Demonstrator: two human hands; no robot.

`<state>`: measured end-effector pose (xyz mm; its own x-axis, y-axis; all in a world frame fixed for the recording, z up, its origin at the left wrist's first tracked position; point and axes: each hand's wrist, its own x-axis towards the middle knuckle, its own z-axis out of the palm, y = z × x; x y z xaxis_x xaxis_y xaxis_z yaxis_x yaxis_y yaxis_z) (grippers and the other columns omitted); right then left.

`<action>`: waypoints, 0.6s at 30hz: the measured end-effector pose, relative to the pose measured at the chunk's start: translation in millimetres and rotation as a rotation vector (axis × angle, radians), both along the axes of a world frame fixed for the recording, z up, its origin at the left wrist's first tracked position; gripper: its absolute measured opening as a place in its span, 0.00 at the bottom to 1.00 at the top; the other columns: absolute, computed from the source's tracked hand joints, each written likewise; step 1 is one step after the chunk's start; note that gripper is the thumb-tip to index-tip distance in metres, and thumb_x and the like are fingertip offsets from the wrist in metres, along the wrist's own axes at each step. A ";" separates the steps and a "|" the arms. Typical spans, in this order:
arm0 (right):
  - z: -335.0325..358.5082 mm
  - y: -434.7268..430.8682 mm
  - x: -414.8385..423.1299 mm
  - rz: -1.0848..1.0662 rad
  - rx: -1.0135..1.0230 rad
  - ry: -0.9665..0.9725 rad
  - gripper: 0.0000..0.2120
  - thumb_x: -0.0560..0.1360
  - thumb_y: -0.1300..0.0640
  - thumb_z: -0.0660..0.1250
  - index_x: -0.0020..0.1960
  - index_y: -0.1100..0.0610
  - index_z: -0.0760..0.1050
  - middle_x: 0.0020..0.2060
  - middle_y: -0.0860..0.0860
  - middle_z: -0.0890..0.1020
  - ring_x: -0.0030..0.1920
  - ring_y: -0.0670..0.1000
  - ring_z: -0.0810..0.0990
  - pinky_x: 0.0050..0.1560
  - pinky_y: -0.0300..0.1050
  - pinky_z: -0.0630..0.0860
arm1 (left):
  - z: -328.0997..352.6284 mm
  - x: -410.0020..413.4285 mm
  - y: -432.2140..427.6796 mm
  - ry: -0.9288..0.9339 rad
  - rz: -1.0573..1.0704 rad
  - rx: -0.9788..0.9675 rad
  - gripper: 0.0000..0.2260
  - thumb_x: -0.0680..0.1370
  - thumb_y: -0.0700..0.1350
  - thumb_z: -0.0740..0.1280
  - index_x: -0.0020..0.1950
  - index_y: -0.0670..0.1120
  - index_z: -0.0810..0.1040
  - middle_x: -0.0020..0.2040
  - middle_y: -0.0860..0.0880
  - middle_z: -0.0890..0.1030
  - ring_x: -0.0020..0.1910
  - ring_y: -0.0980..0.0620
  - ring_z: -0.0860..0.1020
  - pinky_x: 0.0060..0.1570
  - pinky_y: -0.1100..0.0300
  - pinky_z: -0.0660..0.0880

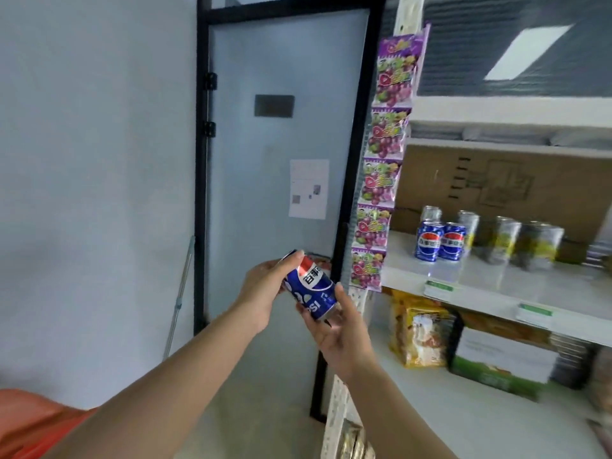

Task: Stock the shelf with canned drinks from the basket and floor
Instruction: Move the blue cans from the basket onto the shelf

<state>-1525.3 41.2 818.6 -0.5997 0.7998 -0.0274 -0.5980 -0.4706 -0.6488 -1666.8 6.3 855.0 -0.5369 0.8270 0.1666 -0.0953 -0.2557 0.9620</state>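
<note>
Both hands hold one blue Pepsi can (311, 286) in mid-air, near the middle of the view, left of the shelf unit and in front of a pale door (281, 144) with a black frame. The can is tilted, its top end up and to the left. The left hand (261, 293) has its fingers curled round that upper end from the left. The right hand (337, 336) cups the lower end from beneath, with its thumb raised along the can's right side.

To the right and farther off, the white shelf (480, 279) carries two more Pepsi cans (429, 242) upright and side by side near its left front. Behind them and to their right stand several silver cans with yellow-green labels (506, 238), also upright, though blurred. A brown cardboard sheet (496, 183) stands at the back of this shelf. Green price labels (440, 288) sit on the shelf's front edge.

A strip of purple grape snack packets (384, 180) hangs down the shelf unit's left upright. On the shelf below are a yellow snack bag (420, 336) and, to its right, a green and white box (500, 359). A paper notice (308, 188) is stuck on the door, and a thin pole (180, 293) leans on the wall to its left.
</note>
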 end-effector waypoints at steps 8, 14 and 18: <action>23.7 48.1 149.8 -0.071 0.085 -0.062 0.24 0.72 0.50 0.71 0.64 0.60 0.73 0.56 0.60 0.83 0.57 0.62 0.82 0.53 0.51 0.81 | 37.9 132.3 68.6 0.187 -0.289 0.026 0.24 0.66 0.56 0.72 0.55 0.41 0.80 0.47 0.46 0.86 0.47 0.50 0.83 0.53 0.57 0.77; 31.1 88.1 213.8 -0.124 0.177 -0.177 0.26 0.70 0.49 0.72 0.64 0.59 0.73 0.56 0.59 0.83 0.57 0.62 0.82 0.49 0.50 0.83 | 53.6 181.6 122.2 0.352 -0.454 0.018 0.15 0.74 0.52 0.70 0.53 0.43 0.79 0.43 0.50 0.85 0.42 0.53 0.83 0.39 0.64 0.77; 31.9 118.8 237.0 -0.175 0.343 -0.380 0.24 0.72 0.48 0.70 0.62 0.59 0.74 0.54 0.58 0.84 0.56 0.58 0.83 0.54 0.49 0.81 | 66.5 195.5 165.0 0.454 -0.577 0.035 0.23 0.67 0.53 0.71 0.58 0.42 0.77 0.51 0.45 0.83 0.52 0.47 0.81 0.54 0.53 0.78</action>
